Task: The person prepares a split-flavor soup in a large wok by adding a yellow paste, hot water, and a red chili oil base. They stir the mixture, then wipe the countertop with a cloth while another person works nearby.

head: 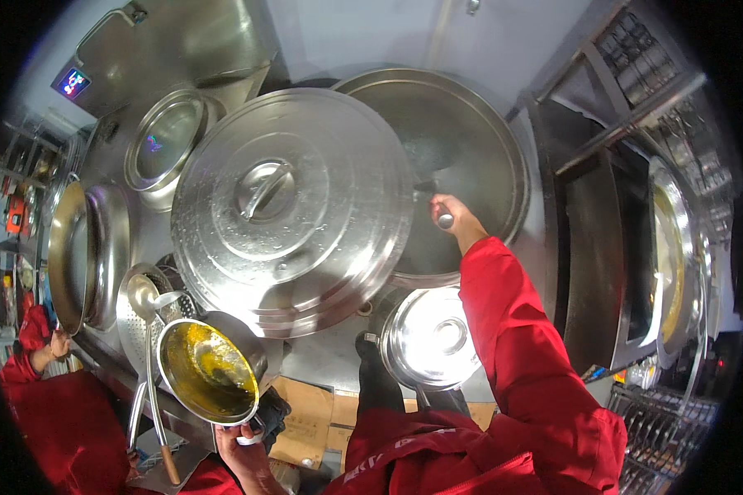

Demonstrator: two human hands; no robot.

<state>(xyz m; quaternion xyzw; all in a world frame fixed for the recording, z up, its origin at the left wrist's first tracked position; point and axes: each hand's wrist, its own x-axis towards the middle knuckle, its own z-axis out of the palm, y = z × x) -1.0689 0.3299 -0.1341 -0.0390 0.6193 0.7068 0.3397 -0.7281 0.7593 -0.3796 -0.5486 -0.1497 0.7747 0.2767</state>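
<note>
My left hand (240, 442) grips the handle of a steel saucepan (210, 371), tilted with its mouth in view; yellow-orange residue coats the inside. My right hand (452, 216) is shut on the handle of a utensil (445, 221) over a large, wide steel pot (470, 130); the utensil's working end cannot be made out clearly. A big round metal lid (309, 247) covers the pot's left part, with water drops on it. Below the large pot, close to my right sleeve, stands a smaller lidded pot (430, 337).
Beside the saucepan are a ladle (141, 297) and a perforated skimmer (130, 328). Another person's hand (59, 343) is at a wok (71, 253) on the left. An oval steel pan (164, 142) sits at the back left. Metal shelving (619, 133) stands at the right.
</note>
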